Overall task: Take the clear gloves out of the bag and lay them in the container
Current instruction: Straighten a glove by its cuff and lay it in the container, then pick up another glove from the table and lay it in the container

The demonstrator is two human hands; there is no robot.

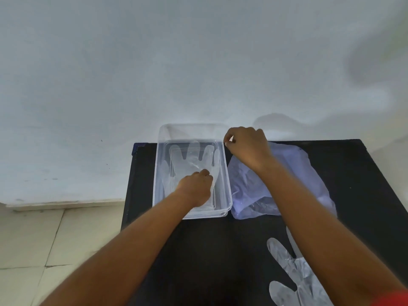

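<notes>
Nearest the camera, one glove [295, 274] lay loose, well right of the box [227, 186]. Left hand [195, 188] pinched a glove [192, 157] inside it; right hand [247, 146] pinched, perhaps, its fingertip. Bag [309, 173] beside held more, maybe.

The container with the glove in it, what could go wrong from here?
1. The container sits near the table's left edge; pressing with the left hand might slide it off.
2. The glove in the container is thin film and may lift with the hands.
3. The right forearm crosses the loose glove and could drag it.
</notes>
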